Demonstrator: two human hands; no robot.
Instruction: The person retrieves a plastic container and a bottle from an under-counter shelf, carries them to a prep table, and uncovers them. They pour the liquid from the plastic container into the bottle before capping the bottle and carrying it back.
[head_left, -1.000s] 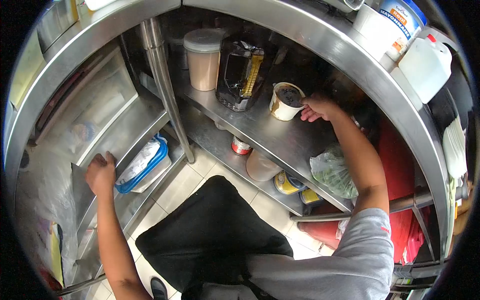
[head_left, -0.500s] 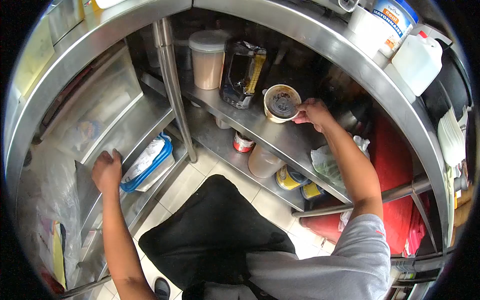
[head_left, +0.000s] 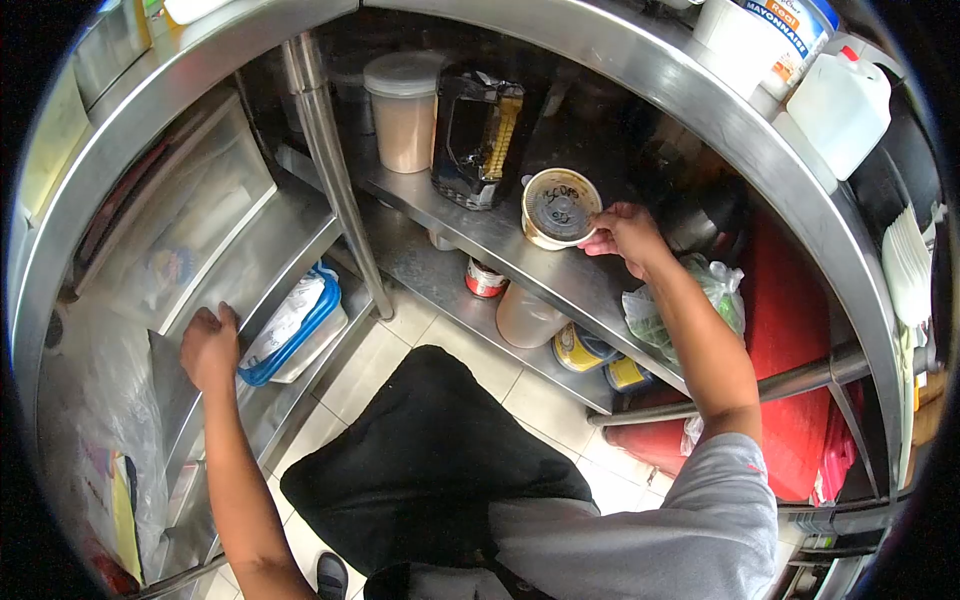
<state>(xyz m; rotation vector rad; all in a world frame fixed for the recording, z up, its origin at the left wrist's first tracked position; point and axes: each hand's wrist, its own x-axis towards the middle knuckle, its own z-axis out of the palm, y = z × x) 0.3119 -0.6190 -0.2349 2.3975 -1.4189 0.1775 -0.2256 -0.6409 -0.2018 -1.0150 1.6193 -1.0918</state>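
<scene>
A round tub (head_left: 560, 208) with a clear lid and dark handwriting stands at the front of the upper metal shelf (head_left: 440, 217). My right hand (head_left: 627, 238) pinches the right side of its rim, thumb and fingers closed there. To the tub's left are a black carton with a yellow strip (head_left: 478, 140) and a tall lidded container of pale brown contents (head_left: 405, 120). At the left, my left hand (head_left: 210, 347) is curled over the edge of another metal shelf (head_left: 290, 235), beside a blue-lidded container (head_left: 292, 325). Its fingertips are partly hidden.
Below sit a red-labelled can (head_left: 485, 279), a cloudy container (head_left: 530, 318) and yellow-labelled cans (head_left: 580, 350). A plastic bag of green produce (head_left: 715, 295) lies right of the tub. Metal posts (head_left: 335, 170) and the curved-looking counter edge (head_left: 640, 75) frame the shelves.
The view has shifted slightly. The tub has moved a little toward the shelf's front edge, with my right hand still on its rim. My left hand stays at the shelf edge.
</scene>
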